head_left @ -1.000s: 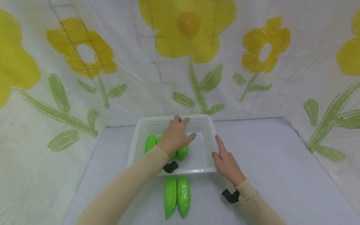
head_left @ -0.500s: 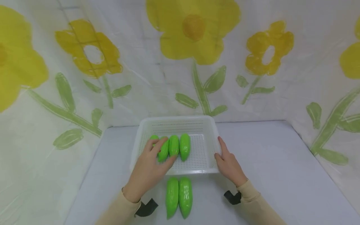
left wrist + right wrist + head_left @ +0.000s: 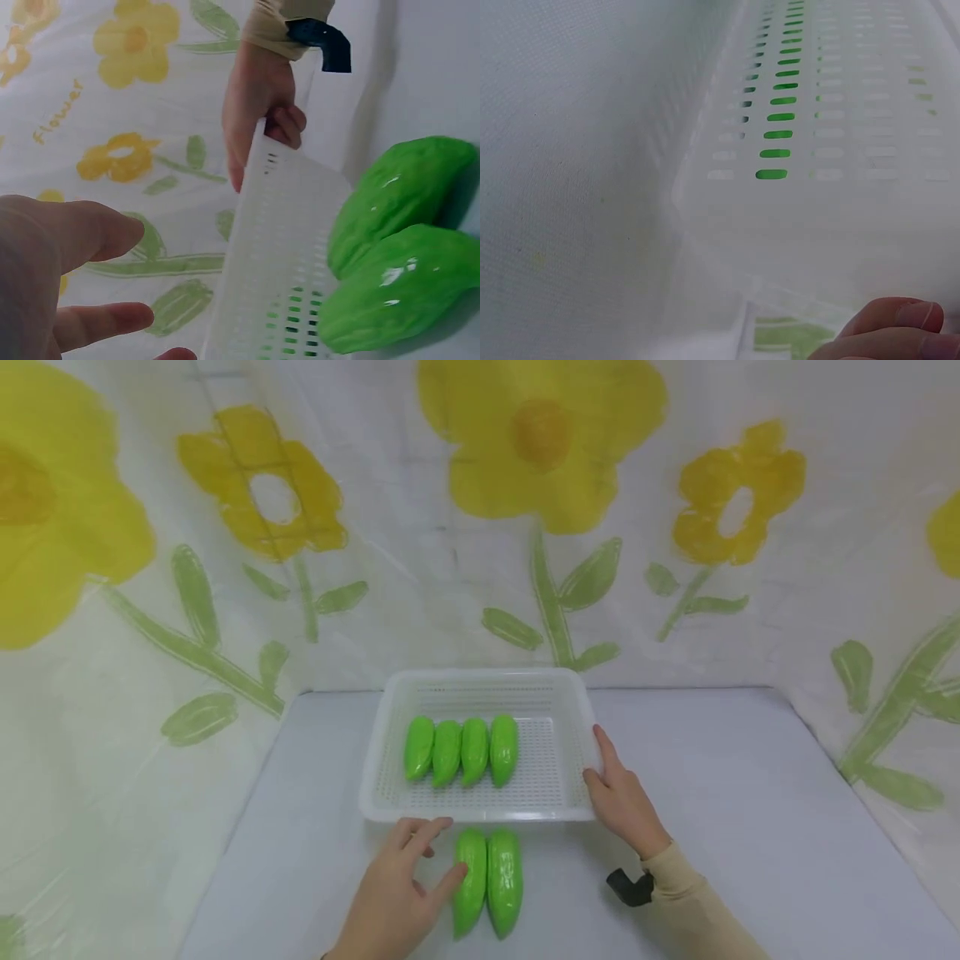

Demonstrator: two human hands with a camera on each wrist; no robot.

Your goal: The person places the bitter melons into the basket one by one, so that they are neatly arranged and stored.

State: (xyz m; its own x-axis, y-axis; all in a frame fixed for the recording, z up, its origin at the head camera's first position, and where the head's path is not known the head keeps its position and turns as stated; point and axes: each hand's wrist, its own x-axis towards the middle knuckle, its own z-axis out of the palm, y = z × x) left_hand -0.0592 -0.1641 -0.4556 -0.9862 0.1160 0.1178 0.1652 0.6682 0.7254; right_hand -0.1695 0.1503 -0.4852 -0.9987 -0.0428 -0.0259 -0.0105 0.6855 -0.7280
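A white plastic basket stands on the table, with several glossy green long vegetables lying side by side in its left half. Their exact kind is unclear; they are bumpy and taper to a point. Two more, a left one and a right one, lie together in front of the basket. My left hand hovers just left of this pair, fingers spread and holding nothing; in the left wrist view its fingers are apart from them. My right hand grips the basket's right rim, fingers curled round it.
The white table reaches a flower-printed cloth that hangs behind and at both sides. A dark wrist mount sticks out from the right sleeve.
My left hand has come out of the basket and back toward the pair in front, uncovering the vegetables inside. My right hand has stayed on the basket rim. The head view has shifted slightly.
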